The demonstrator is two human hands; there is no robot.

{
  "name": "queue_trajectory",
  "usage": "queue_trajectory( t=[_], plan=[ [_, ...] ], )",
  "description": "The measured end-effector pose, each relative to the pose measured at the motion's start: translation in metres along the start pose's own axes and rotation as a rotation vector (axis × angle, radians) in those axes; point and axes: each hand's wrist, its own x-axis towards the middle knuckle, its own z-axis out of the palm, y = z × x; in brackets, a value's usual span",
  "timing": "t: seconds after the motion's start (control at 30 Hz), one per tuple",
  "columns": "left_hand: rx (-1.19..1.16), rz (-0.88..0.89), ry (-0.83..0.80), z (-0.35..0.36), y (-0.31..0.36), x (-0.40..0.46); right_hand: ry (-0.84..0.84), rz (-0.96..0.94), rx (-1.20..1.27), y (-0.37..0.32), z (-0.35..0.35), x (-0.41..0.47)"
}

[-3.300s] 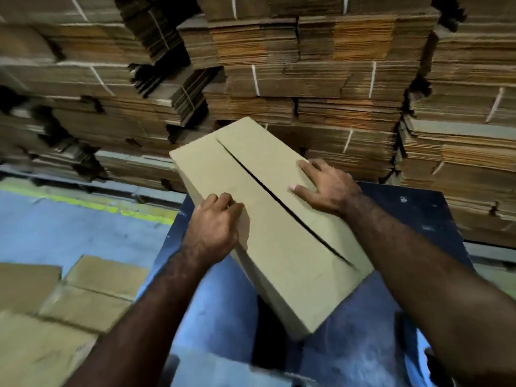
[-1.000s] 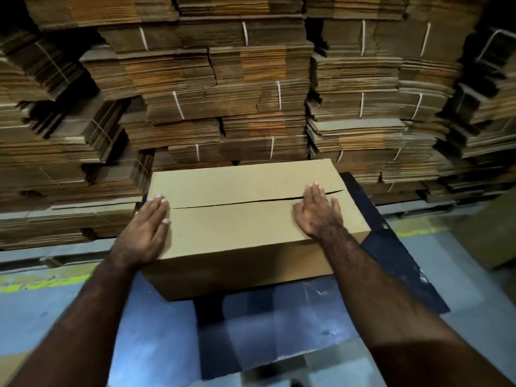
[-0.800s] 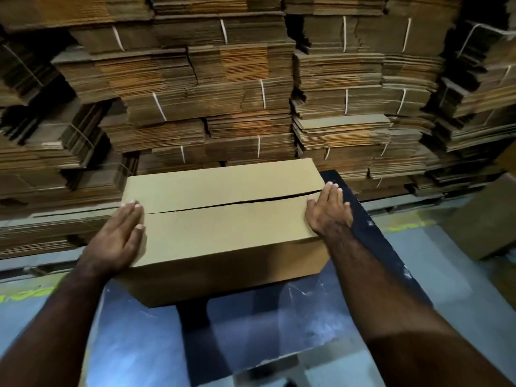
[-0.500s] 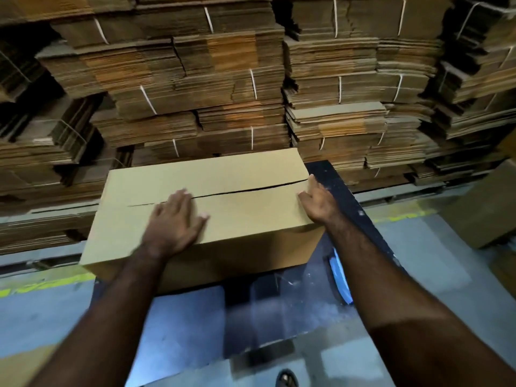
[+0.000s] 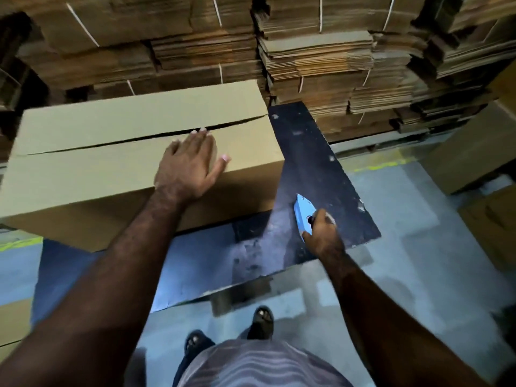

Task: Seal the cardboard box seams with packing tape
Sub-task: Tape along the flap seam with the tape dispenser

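A long cardboard box lies on a dark low table, its two top flaps meeting along a dark open seam. My left hand rests flat on the near flap, fingers spread, fingertips at the seam. To the right of the box, my right hand is closed on a light blue tape dispenser that sits on the table top. The tape roll itself is hidden by the hand.
Tall strapped bundles of flattened cardboard form a wall right behind the table. More boxes stand on the grey floor at the right. My feet are just before the table's front edge. Flat cardboard lies at lower left.
My left hand slid right along the near flap to the seam. My right hand left the box's right end, dropped to the table and closed on the blue dispenser.
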Motion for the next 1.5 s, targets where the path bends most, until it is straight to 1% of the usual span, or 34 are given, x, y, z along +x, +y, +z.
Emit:
queue_trajectory(
  t=[0.07,0.17,0.2,0.23,0.27,0.33,0.37,0.43,0.5,0.57,0.6,0.63,0.67,0.73,0.77,0.8,0.87,0.93,0.97,1.03,1.1,1.17,1.23,1.3,1.33,1.43,1.5],
  plan=[
    [0.003,-0.01,-0.008,0.0,0.0,0.001,0.018,-0.019,-0.024,-0.004,0.007,0.01],
    [-0.007,-0.018,-0.006,0.0,0.0,0.001,-0.001,0.041,-0.11,-0.014,0.01,0.021],
    [-0.006,-0.019,-0.002,0.0,0.0,0.001,0.012,0.057,-0.095,-0.017,0.008,0.024],
    [-0.008,-0.021,-0.002,0.0,0.0,0.001,0.045,0.067,-0.026,-0.019,0.003,0.025],
    [-0.012,-0.025,-0.007,0.001,0.0,0.001,0.092,0.077,0.107,-0.02,-0.004,0.028],
    [-0.017,-0.035,-0.024,0.0,0.0,0.002,0.174,0.138,0.501,-0.025,-0.029,0.034],
    [-0.023,-0.035,-0.034,-0.001,0.0,0.003,0.191,0.169,0.71,-0.028,-0.043,0.038],
    [-0.036,-0.032,-0.048,-0.003,0.001,0.003,0.208,0.151,1.082,-0.041,-0.079,0.043],
    [-0.057,-0.032,-0.047,-0.006,0.001,0.0,0.147,0.066,1.35,-0.063,-0.122,0.039],
    [-0.137,-0.065,-0.064,-0.009,0.001,0.0,0.05,-0.123,1.541,-0.092,-0.156,0.028],
    [-0.222,-0.112,-0.066,-0.013,0.002,0.001,0.01,-0.218,1.583,-0.109,-0.169,0.022],
    [-0.361,-0.19,-0.052,-0.02,0.003,0.002,-0.025,-0.279,1.587,-0.128,-0.179,0.015],
    [-0.554,-0.285,-0.005,-0.029,0.004,0.003,-0.061,-0.33,1.574,-0.148,-0.187,0.007],
    [-0.915,-0.448,0.193,-0.053,0.007,0.005,-0.17,-0.383,1.547,-0.188,-0.193,-0.004],
    [-0.996,-0.488,0.298,-0.068,0.007,0.005,-0.253,-0.372,1.549,-0.206,-0.192,-0.01],
    [-1.042,-0.507,0.38,-0.083,0.004,0.004,-0.342,-0.347,1.551,-0.223,-0.189,-0.017],
    [-1.15,-0.513,0.471,-0.109,-0.008,-0.002,-0.514,-0.299,1.544,-0.254,-0.176,-0.032],
    [-1.221,-0.519,0.499,-0.131,-0.028,-0.011,-0.655,-0.27,1.509,-0.282,-0.158,-0.047],
    [-1.239,-0.528,0.489,-0.138,-0.032,-0.012,-0.686,-0.254,1.501,-0.288,-0.153,-0.051],
    [-1.26,-0.579,0.523,-0.15,-0.055,-0.03,-0.754,-0.252,1.443,-0.317,-0.135,-0.068],
    [-1.278,-0.639,0.517,-0.157,-0.065,-0.039,-0.744,-0.283,1.373,-0.33,-0.125,-0.076],
    [-1.295,-0.722,0.522,-0.164,-0.086,-0.056,-0.736,-0.357,1.267,-0.352,-0.113,-0.09],
    [-1.35,-0.767,0.48,-0.172,-0.107,-0.066,-0.687,-0.49,1.128,-0.371,-0.105,-0.101],
    [-1.438,-0.786,0.428,-0.18,-0.129,-0.075,-0.604,-0.652,0.952,-0.388,-0.096,-0.107],
    [-1.485,-0.794,0.41,-0.183,-0.139,-0.078,-0.535,-0.726,0.837,-0.396,-0.092,-0.108],
    [-1.586,-0.791,0.357,-0.19,-0.17,-0.089,-0.229,-0.878,0.447,-0.418,-0.086,-0.108],
    [-1.632,-0.76,0.32,-0.191,-0.185,-0.094,-0.095,-0.945,0.294,-0.431,-0.085,-0.106]
  ],
)
